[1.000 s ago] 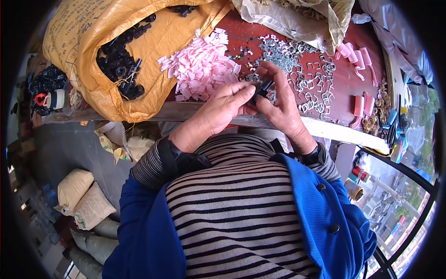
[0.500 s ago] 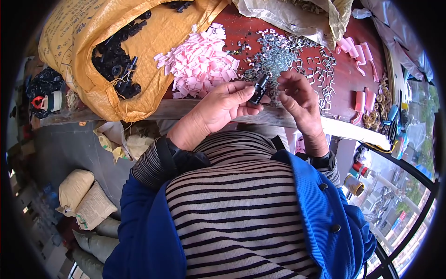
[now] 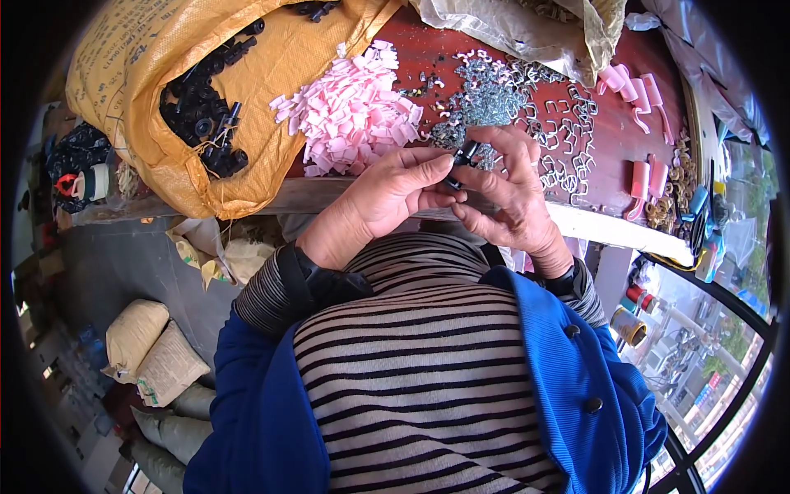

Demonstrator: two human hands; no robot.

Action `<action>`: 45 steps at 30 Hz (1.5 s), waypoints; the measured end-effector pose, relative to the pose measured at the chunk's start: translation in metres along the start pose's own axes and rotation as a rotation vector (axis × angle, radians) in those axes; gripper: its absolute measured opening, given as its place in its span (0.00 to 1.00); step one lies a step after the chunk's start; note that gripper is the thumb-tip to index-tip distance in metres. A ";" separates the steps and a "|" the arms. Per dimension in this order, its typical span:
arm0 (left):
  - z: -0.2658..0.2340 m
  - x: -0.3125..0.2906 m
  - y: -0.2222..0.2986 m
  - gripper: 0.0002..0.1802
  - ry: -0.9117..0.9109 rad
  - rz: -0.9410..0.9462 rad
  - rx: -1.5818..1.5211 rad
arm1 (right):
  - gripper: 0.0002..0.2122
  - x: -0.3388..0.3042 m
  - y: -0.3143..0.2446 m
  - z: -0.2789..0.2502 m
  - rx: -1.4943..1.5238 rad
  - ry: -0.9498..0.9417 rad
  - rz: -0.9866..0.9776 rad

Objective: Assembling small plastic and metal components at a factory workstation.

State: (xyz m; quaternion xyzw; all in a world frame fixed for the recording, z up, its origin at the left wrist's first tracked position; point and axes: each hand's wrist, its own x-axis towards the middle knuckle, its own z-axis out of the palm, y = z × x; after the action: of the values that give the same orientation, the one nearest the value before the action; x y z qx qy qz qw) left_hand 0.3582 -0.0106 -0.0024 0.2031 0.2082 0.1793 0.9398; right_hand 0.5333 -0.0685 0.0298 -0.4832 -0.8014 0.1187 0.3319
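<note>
My left hand [image 3: 385, 191] pinches a small black plastic fitting [image 3: 463, 158] between thumb and fingers, just above the table's near edge. From the right, my right hand [image 3: 514, 185] reaches onto the same fitting, its curled fingertips against the upper end and side. Parts of the fitting are covered by these fingers. Beyond the hands lies a heap of small silvery metal pieces [image 3: 485, 95]. A large pile of pink plastic pieces [image 3: 358, 115] is to the left of it.
An orange woven sack [image 3: 271, 82] lies at the left, with black fittings [image 3: 206, 123] inside. Bent metal hooks [image 3: 564, 123] are spread on the red table [image 3: 609, 156]. Pink curved parts [image 3: 638, 185] and brass-coloured rings [image 3: 658, 210] sit at the right. A pale bag [image 3: 527, 37] lies at the back.
My right hand has moved left and closed in on the black fitting, from being apart beside it. My left hand holds nearly the same place, the fitting slightly turned.
</note>
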 end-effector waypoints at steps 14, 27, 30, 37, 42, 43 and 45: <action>-0.004 0.001 -0.002 0.12 -0.004 -0.030 -0.052 | 0.16 -0.009 0.005 0.014 -0.077 0.030 -0.093; -0.005 0.000 -0.001 0.13 0.019 -0.024 -0.041 | 0.18 -0.011 0.007 0.014 0.013 0.045 -0.072; -0.005 -0.001 -0.001 0.13 0.010 -0.026 -0.031 | 0.19 -0.011 0.007 0.015 0.014 0.035 -0.082; 0.000 -0.004 -0.001 0.12 0.024 -0.056 0.005 | 0.19 -0.007 0.001 0.017 0.000 -0.019 -0.021; -0.001 -0.004 -0.002 0.12 0.023 -0.035 -0.022 | 0.19 -0.007 0.002 0.013 0.126 0.053 -0.001; -0.001 -0.004 -0.001 0.12 0.017 -0.030 -0.012 | 0.19 -0.008 0.003 0.011 0.126 0.055 -0.001; -0.002 -0.003 0.000 0.12 0.010 -0.026 0.002 | 0.18 -0.012 0.007 0.004 0.212 0.124 0.153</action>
State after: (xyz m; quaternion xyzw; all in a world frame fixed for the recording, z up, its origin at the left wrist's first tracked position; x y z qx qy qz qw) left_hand 0.3552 -0.0111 -0.0028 0.2002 0.2157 0.1678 0.9409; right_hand 0.5391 -0.0752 0.0183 -0.5116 -0.7230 0.1979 0.4200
